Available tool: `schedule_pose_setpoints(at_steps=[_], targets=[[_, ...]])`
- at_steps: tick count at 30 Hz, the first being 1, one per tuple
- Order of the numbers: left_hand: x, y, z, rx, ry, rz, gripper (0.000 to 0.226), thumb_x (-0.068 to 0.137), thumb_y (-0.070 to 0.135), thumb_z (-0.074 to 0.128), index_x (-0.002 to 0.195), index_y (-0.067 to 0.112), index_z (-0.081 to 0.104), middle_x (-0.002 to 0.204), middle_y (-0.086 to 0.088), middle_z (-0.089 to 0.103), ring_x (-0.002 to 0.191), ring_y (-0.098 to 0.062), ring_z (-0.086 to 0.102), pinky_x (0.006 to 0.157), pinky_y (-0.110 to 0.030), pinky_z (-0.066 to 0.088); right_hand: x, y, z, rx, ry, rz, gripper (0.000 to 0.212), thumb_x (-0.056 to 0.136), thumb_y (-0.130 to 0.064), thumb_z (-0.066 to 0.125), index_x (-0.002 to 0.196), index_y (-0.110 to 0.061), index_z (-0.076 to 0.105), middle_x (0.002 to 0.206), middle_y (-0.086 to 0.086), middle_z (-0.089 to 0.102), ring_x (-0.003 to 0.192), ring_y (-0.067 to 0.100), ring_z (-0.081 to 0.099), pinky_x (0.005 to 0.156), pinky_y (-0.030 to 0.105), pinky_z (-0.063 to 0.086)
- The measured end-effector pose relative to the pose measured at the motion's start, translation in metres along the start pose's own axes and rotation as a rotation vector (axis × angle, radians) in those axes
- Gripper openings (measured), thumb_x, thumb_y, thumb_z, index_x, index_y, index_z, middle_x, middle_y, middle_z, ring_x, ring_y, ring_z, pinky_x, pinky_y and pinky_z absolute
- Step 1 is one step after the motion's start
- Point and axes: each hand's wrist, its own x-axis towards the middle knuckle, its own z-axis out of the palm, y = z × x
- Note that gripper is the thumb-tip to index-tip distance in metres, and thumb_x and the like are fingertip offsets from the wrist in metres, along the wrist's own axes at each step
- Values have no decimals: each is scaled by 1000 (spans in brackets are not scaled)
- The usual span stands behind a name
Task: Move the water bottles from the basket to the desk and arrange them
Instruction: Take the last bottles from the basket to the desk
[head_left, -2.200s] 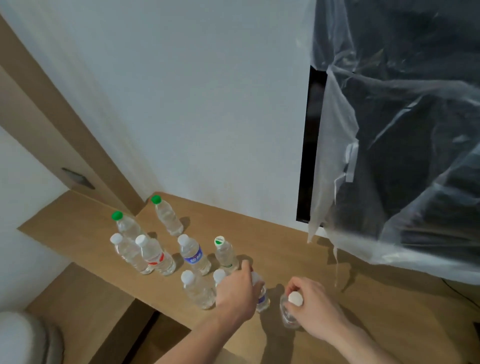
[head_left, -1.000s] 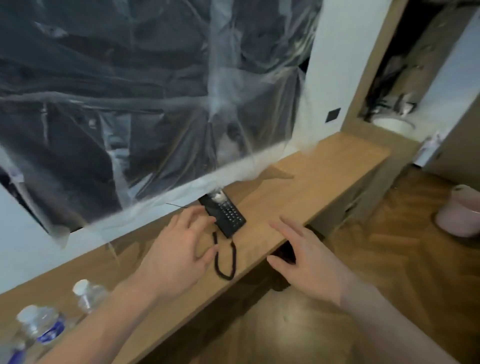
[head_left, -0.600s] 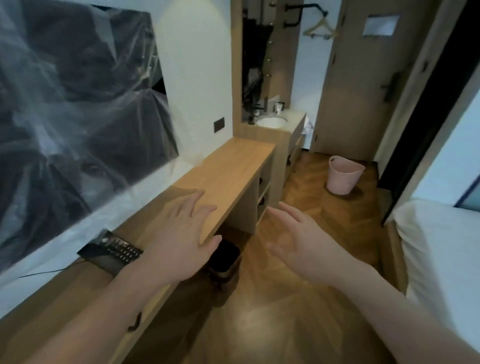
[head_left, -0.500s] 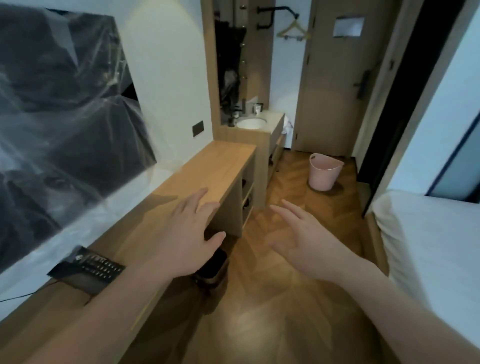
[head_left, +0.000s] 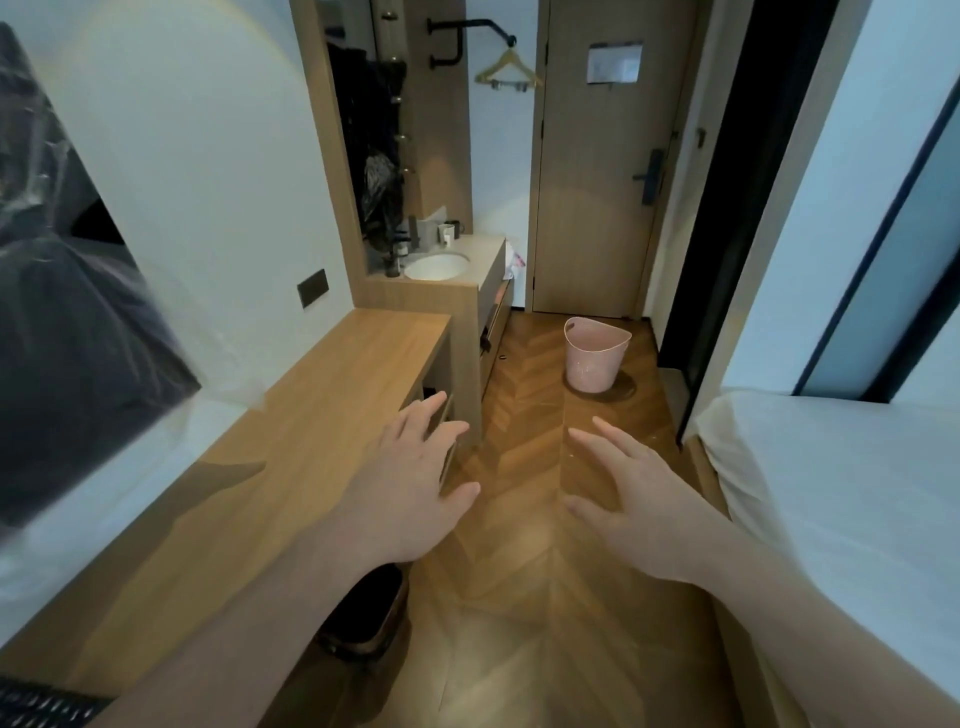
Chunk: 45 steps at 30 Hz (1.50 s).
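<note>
A pink basket (head_left: 595, 358) stands on the wooden floor ahead, in front of the door; its contents are hidden from here. The wooden desk (head_left: 322, 405) runs along the left wall. My left hand (head_left: 410, 483) is held out in the air above the desk's right edge, fingers spread and holding nothing. My right hand (head_left: 639, 499) hangs above the floor, fingers spread, also holding nothing. No water bottle is in view.
A white bed (head_left: 841, 499) fills the right side. A dark bin (head_left: 363, 613) sits under the desk. A sink counter (head_left: 441, 265) stands beyond the desk. A plastic-covered dark screen (head_left: 62, 332) hangs on the left wall. A phone corner (head_left: 36, 706) shows bottom left.
Both hands let go of the bottles on the desk. My view swung right, away from the bottles, until the pink basket and door lie straight ahead. Both hands stay open.
</note>
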Motion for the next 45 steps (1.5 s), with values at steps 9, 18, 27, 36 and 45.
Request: schedule_pose_setpoints(at_steps=[9, 18, 27, 36, 45], targets=[[139, -77, 13, 38, -93, -18, 70, 100, 61, 51, 161, 37, 27, 173, 11, -1, 159, -18, 2, 130, -44, 13, 157, 5, 10, 42, -21, 32, 76, 101, -55, 60, 165, -42, 22, 176, -14, 8, 162, 17, 13, 130, 42, 25], [296, -35, 51, 39, -186, 108, 71, 98, 65, 51, 160, 39, 26, 173, 10, 1, 160, -20, 4, 130, -47, 12, 246, 108, -8, 40, 28, 172, 78, 98, -59, 61, 164, -45, 22, 175, -15, 9, 161, 16, 18, 126, 38, 26], [462, 23, 114, 22, -187, 61, 73, 95, 69, 51, 158, 42, 28, 173, 12, 2, 160, -19, 4, 128, -46, 9, 363, 238, -59, 26, -14, 214, 76, 99, -60, 59, 163, -48, 20, 175, -18, 5, 162, 17, 14, 127, 42, 26], [572, 48, 137, -17, -170, -37, 72, 96, 68, 51, 159, 43, 26, 173, 13, -2, 160, -18, 1, 127, -44, 7, 495, 320, -118, 20, -84, 132, 76, 100, -59, 60, 164, -46, 22, 175, -16, 8, 162, 18, 15, 127, 43, 27], [719, 21, 166, -13, -147, -58, 77, 96, 67, 52, 162, 40, 21, 173, 9, -2, 160, -21, 3, 126, -40, 5, 648, 358, -133, -3, -157, 92, 76, 100, -59, 58, 164, -45, 20, 176, -16, 4, 162, 17, 11, 129, 44, 27]])
